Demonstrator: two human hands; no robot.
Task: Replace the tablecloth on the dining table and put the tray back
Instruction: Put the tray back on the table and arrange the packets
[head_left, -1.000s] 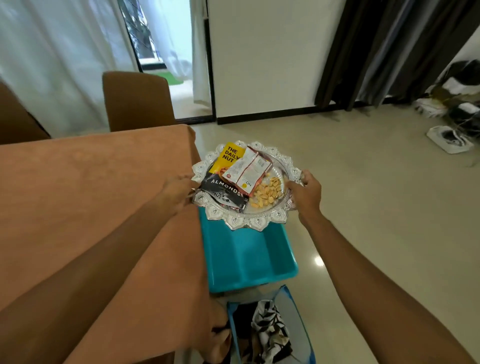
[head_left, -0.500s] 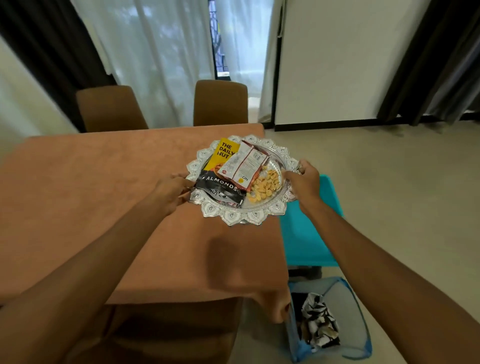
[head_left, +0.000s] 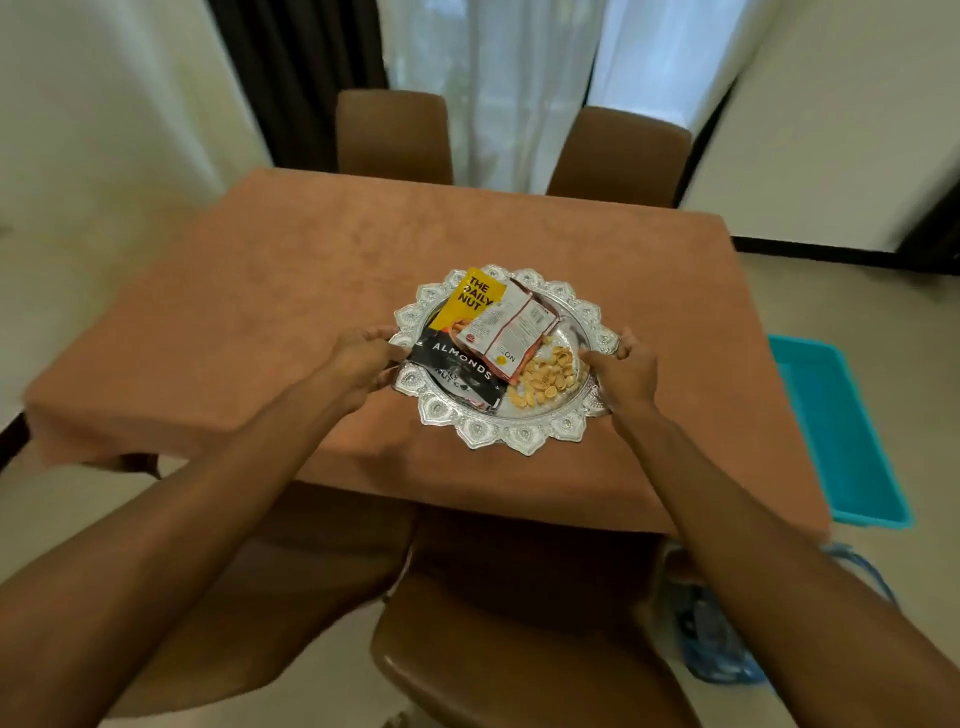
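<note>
The left hand (head_left: 363, 361) is gripping the left edge of the silver tray (head_left: 498, 439), and the right hand (head_left: 626, 371) is gripping its right edge, fingers curled round the rim. The tray is staying over the middle of the counter, which the brown tablecloth (head_left: 249, 312) is covering. It is holding a yellow packet (head_left: 475, 301), a black almonds packet (head_left: 460, 371), a white packet (head_left: 514, 332) and loose nut shells (head_left: 548, 382).

The tray (head_left: 498, 436) hides some fingers of my left hand (head_left: 358, 358) and right hand (head_left: 626, 374). The white packet's (head_left: 511, 330) print is too small to read. My right arm (head_left: 753, 519) covers part of the blurry blue basket (head_left: 722, 660).
</note>
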